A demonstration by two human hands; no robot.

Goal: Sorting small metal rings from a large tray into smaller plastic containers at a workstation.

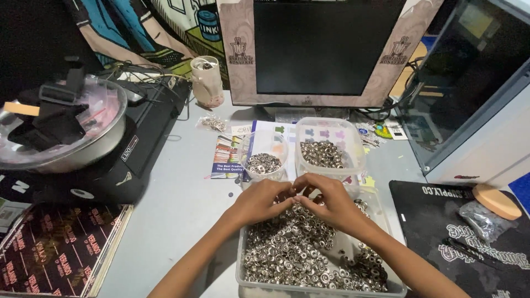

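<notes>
At the near edge of a pale grey desk (pixel 182 204), a clear rectangular tray (pixel 381 221) holds a dense heap of small silver metal rings (pixel 287 254), shaped like snap or eyelet parts. Both hands meet over the far end of this tray. Left hand (pixel 259 200): fingers curled, tips drawn together toward the right hand, pinching at something too small to make out. Right hand (pixel 331 201): fingers likewise bent and narrow, thumb and forefinger touching the left fingertips; whether a ring sits between them cannot be told. Both forearms enter from the bottom of the view, crossing above the heap.

Just beyond the hands stand two smaller clear containers. A round cup (pixel 265 157) on the left carries a modest pile of the same rings; a square tub (pixel 329 146) on the right carries a larger pile. Both rest partly on printed leaflets (pixel 229 157). Behind them sits a dark monitor (pixel 326 47) in a pale patterned frame. A pink cup (pixel 207 81) stands left of the monitor. A wide metal bowl (pixel 66 129) with black objects inside rests on a black appliance (pixel 143 138) at far left. A black mat (pixel 436 221) with white lettering lies to the right, bearing a round tan disc (pixel 497 201).
</notes>
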